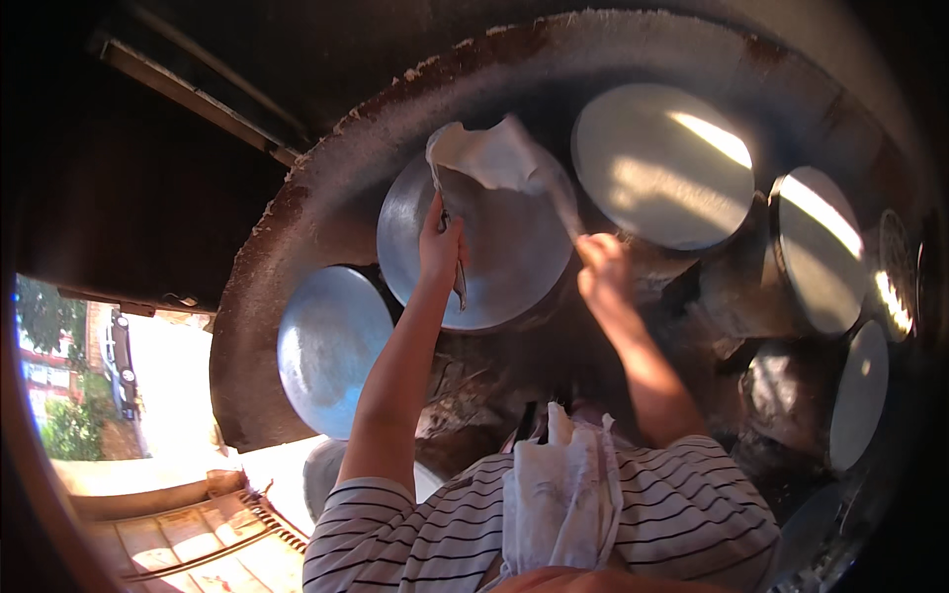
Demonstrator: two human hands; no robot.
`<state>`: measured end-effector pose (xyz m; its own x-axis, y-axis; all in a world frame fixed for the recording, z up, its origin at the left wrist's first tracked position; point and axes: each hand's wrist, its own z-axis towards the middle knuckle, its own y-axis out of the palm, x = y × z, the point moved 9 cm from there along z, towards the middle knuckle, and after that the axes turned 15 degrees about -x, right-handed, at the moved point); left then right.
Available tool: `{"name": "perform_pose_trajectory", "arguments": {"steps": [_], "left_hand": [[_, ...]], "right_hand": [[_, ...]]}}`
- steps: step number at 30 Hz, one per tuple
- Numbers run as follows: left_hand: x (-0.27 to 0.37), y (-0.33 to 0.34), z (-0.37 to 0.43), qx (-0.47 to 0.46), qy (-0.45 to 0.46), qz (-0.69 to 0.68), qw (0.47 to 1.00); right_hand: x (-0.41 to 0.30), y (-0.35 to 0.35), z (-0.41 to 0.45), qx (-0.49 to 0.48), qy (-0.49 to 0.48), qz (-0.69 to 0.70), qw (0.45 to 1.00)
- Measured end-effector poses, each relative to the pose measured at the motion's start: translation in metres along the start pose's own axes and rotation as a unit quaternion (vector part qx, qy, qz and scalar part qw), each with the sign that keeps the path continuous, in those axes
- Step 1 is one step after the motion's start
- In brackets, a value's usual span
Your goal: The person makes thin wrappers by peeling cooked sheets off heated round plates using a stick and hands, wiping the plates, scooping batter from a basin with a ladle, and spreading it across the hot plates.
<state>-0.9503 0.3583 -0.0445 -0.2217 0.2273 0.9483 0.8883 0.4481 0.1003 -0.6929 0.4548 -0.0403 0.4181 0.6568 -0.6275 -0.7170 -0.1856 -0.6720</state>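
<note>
My left hand (pixel 442 248) grips a slim metal tool (pixel 460 285), whose exact kind I cannot tell. A thin, floppy white sheet (pixel 485 154), perhaps dough or cloth, stretches above a round metal pan (pixel 482 252). One end of the sheet hangs at the front of my left hand. Its other end lies by a blurred, pale flat stick or blade (pixel 560 196) in my right hand (pixel 604 267). My right fingers are closed around the near end of that stick. Both hands are over the near half of the pan, well apart.
A bluish round pan or lid (pixel 334 352) lies at left. To the right are a large pale disc (pixel 660 167) and pots with round lids (pixel 819 252), (pixel 858 396). A rough curved rim (pixel 256 244) bounds them. A white cloth (pixel 560 497) hangs at my chest.
</note>
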Motion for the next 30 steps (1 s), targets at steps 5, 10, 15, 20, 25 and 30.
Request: {"name": "perform_pose_trajectory", "arguments": {"steps": [5, 10, 15, 20, 25, 30], "left_hand": [[0.012, -0.029, -0.023, 0.047, 0.067, 0.118, 0.99], [0.008, -0.05, -0.05, 0.109, -0.025, 0.2, 0.973], [0.0, -0.069, -0.075, 0.224, 0.116, 0.499, 0.829], [0.009, -0.062, -0.123, 0.229, -0.008, 0.593, 0.772], [-0.016, -0.071, -0.131, 0.267, -0.002, 0.575, 0.774], [0.011, -0.04, -0.173, 0.366, 0.119, 0.528, 0.756]], "right_hand": [[-0.051, 0.021, -0.001, -0.143, 0.05, 0.05, 0.987], [0.002, -0.01, 0.005, -0.168, 0.202, 0.13, 0.956], [-0.062, 0.046, 0.028, -0.167, 0.01, 0.042, 0.985], [-0.029, 0.012, 0.017, -0.131, 0.012, 0.045, 0.99], [-0.058, 0.037, 0.055, -0.18, -0.027, -0.021, 0.983], [-0.036, 0.028, 0.062, -0.224, -0.012, -0.033, 0.974]]}}
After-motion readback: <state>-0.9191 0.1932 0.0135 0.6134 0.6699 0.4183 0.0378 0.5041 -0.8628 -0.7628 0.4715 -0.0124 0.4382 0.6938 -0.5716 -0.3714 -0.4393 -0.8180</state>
